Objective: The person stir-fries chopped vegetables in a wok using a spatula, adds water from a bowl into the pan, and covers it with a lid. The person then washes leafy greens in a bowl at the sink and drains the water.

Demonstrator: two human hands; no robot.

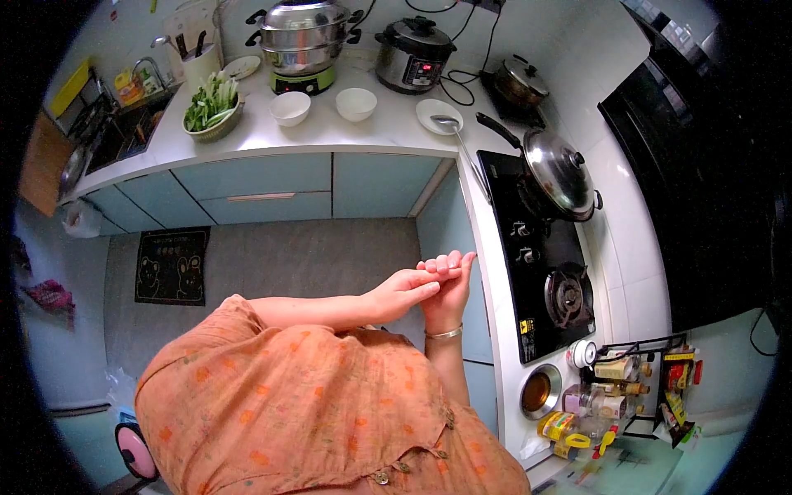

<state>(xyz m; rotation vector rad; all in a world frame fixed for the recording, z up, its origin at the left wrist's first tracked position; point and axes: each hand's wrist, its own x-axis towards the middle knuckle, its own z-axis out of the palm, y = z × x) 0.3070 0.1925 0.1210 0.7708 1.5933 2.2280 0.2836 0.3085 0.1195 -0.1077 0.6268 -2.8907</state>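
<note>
My left hand [403, 294] and my right hand [446, 290] are clasped together in front of my orange patterned top [313, 404], near the counter edge. The fingers of each are curled around the other, and no object shows between them. A bracelet [445, 333] circles the wrist of the right hand. Beside them on the right is the black gas stove [528, 280], where a lidded wok [558, 172] sits on the far burner. A ladle [466, 148] rests on a white plate [439, 117], its handle reaching along the stove's edge.
Along the back counter [272, 144] stand a bowl of leafy greens [211, 107], two white bowls [356, 105], a steamer [303, 41] and an electric cooker [415, 56]. Bottles [590, 402] and a metal bowl of brown liquid [540, 390] stand at the lower right.
</note>
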